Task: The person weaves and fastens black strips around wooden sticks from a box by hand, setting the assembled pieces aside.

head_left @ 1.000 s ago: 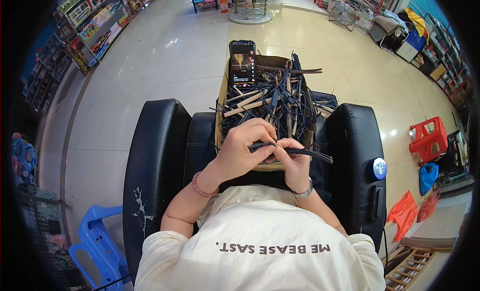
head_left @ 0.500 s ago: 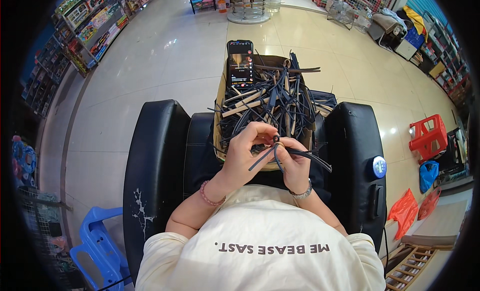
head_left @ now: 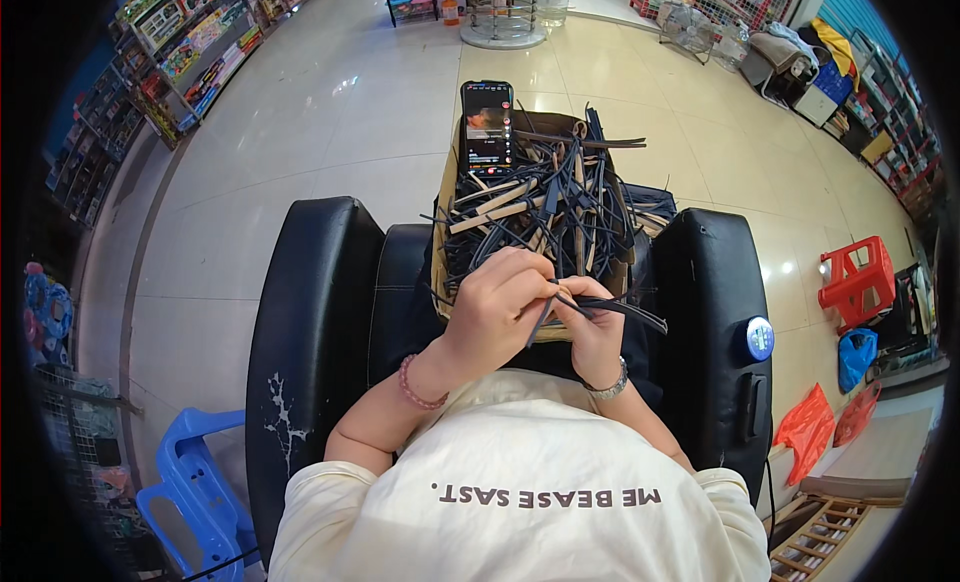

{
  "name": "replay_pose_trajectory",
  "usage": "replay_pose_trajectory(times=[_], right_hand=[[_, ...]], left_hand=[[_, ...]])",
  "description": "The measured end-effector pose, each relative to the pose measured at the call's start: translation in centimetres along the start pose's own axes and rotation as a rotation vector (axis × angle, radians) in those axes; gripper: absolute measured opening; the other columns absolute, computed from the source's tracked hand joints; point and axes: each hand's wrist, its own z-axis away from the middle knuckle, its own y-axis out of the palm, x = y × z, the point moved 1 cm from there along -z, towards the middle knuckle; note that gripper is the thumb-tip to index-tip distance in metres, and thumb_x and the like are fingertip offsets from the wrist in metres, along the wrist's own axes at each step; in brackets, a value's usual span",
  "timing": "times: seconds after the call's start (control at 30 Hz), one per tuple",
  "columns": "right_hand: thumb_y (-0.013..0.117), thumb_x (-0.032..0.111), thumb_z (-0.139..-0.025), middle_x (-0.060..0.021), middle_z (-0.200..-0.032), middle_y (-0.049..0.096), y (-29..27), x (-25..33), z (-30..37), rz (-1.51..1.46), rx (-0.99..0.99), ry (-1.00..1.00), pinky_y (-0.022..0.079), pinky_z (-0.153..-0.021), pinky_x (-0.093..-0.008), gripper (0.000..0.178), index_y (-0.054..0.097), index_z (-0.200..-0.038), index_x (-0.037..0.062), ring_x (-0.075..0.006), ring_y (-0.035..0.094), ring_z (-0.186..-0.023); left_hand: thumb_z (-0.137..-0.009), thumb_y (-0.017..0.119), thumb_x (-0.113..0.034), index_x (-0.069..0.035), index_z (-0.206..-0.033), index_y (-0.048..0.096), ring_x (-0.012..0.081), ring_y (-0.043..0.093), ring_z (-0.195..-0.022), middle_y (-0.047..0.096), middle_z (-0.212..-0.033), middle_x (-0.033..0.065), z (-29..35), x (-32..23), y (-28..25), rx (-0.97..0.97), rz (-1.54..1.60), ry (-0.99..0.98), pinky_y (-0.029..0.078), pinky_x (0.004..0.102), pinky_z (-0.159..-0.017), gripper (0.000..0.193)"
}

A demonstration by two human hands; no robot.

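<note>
The person's two hands, left hand (head_left: 505, 297) and right hand (head_left: 595, 327), are pinching one thin bundle of dark strips (head_left: 637, 310) between them, fingertips almost touching; the fingers are hiding how the strips cross. From that pinch the bundle's long axis is running rightward and slightly toward the person, so its long tails are lying past the right hand, the nearer one, while one short end is dangling below the left fingertips. Just beyond, one cardboard box (head_left: 440, 290) is holding a tangled pile of strips (head_left: 572, 197), too many to count, between two black armrests (head_left: 308, 317). One phone (head_left: 488, 127) is leaning at the box's far left corner; farther off, one round rack (head_left: 503, 17) is standing on the floor.
</note>
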Motion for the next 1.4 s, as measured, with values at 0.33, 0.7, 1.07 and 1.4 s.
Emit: replay_pose_trajectory(times=[0.33,0.7,1.07,1.4], right_hand=[[0.064,0.005,-0.092,-0.0077,-0.092,0.063,0.0,0.3,-0.1,-0.022,0.009,-0.125,0.056,-0.07,-0.0237,0.015,0.063,-0.101,-0.0058,-0.0108,0.063,-0.08],[0.064,0.005,-0.092,-0.0071,-0.092,0.062,-0.3,0.3,-0.1,0.048,0.021,-0.151,0.055,-0.07,-0.0229,0.014,0.064,-0.101,-0.0055,-0.0108,0.062,-0.08],[0.059,0.009,-0.095,-0.0101,-0.095,0.067,-0.5,-0.1,0.2,-0.087,-0.044,0.002,0.055,-0.072,-0.0259,0.014,0.062,-0.1,-0.0037,-0.014,0.066,-0.083],[0.061,0.007,-0.093,-0.0125,-0.095,0.067,-0.5,-0.5,0.3,-0.063,0.175,0.007,0.055,-0.078,-0.0291,0.015,0.063,-0.101,-0.0044,-0.0182,0.067,-0.086]], left_hand=[[-0.075,0.073,0.005,0.0,-0.089,0.063,0.0198,0.064,-0.082,0.062,-0.092,0.0102,0.3,-0.1,0.6,-0.051,0.376,-0.319,0.054,0.0293,-0.071,0.018],[-0.08,0.072,0.002,0.001,-0.097,0.065,0.0139,0.063,-0.091,0.062,-0.099,0.0105,1.4,0.9,0.8,0.022,0.294,-0.271,0.055,0.0261,-0.079,0.019],[-0.088,0.065,-0.002,0.004,-0.1,0.069,0.0103,0.062,-0.084,0.064,-0.087,0.0056,0.7,2.6,-0.6,0.021,0.387,-0.53,0.049,0.0239,-0.066,0.014],[-0.099,0.053,-0.016,0.005,-0.108,0.068,0.0043,0.056,-0.062,0.067,-0.086,0.004,1.6,3.6,0.3,0.373,0.728,-0.734,0.046,0.0191,-0.057,0.027]])
